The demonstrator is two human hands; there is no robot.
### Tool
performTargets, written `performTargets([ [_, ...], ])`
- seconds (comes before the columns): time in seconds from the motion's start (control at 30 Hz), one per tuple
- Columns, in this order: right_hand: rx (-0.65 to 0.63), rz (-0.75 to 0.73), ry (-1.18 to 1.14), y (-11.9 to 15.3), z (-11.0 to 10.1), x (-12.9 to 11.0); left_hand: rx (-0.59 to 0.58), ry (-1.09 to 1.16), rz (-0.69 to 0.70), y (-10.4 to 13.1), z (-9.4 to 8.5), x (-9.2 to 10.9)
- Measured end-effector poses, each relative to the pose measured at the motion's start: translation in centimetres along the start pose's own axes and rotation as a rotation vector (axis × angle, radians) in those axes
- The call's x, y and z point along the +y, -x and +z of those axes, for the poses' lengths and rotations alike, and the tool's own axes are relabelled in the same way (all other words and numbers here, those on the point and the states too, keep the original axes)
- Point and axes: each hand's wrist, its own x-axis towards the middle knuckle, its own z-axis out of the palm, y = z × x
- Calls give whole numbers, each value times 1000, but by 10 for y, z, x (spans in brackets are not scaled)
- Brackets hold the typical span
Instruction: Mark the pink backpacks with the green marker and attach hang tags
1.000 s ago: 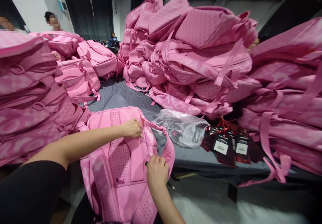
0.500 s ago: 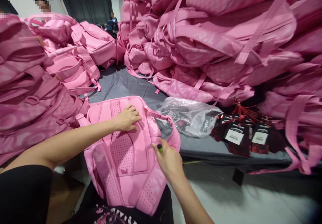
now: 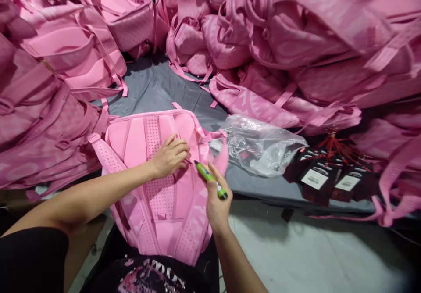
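Nearest, over the person's black clothes [image 3: 148, 277], lies a pink backpack [image 3: 160, 196], its padded back panel up and its far end at the near edge of the cloth-covered table [image 3: 148, 82]. Its long axis runs away from the body, leaning slightly left; the narrow top points toward the table, the shoulder straps [image 3: 190, 231] toward the lap. It looks light for its bulk, soft at the sides and somewhat stiffer through the padding, so it would probably sag if lifted by one side; the top edge or both straps seem the best hold.

The right hand [image 3: 219, 201] is closed around a green pen [image 3: 207, 174], whose long axis slants, dark tip away and left. The pen looks light, rigid and smooth, best gripped mid-barrel. The left hand [image 3: 171, 155] rests on the panel, apart from the right, fingers curled; whether they pinch anything, I cannot tell.

Along the table's near edge, to the right, sit a crumpled clear plastic bag [image 3: 259, 146] and black tags [image 3: 315, 176] with red strings [image 3: 330, 152]. Farther back, more pink backpacks [image 3: 296, 56] are heaped.
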Motion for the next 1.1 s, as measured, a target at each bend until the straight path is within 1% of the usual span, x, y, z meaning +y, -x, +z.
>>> performTargets([
  [0.1,118,-98,31,11,-17,26,52,-31,27,5,6,-2],
  [0.17,145,-89,18,12,-20,32,101,-32,44,5,6,-1],
  [0.23,144,-48,-11,7,-17,28,119,-20,37,4,3,3],
  [0.37,137,89,-63,-11,-8,2,91,-26,-5,3,-3,10],
  [0.47,78,211,28,-27,-4,-11,119,-54,-5,3,-1,12],
  [0.53,73,225,87,-36,1,-15,144,-58,-4,3,2,12],
  [0.63,61,139,192,-49,10,-18,169,-59,-9,3,6,11],
  [0.8,-142,-43,463,-64,16,-22,191,-74,-4,2,7,11],
  [0.87,-192,-101,550,-69,15,-24,199,-81,1,1,8,10],
  [0.97,-218,-152,649,-75,15,-26,193,-92,1,1,8,10],
  [1.1,-270,-199,681,-80,18,-27,192,-108,9,2,10,9],
])
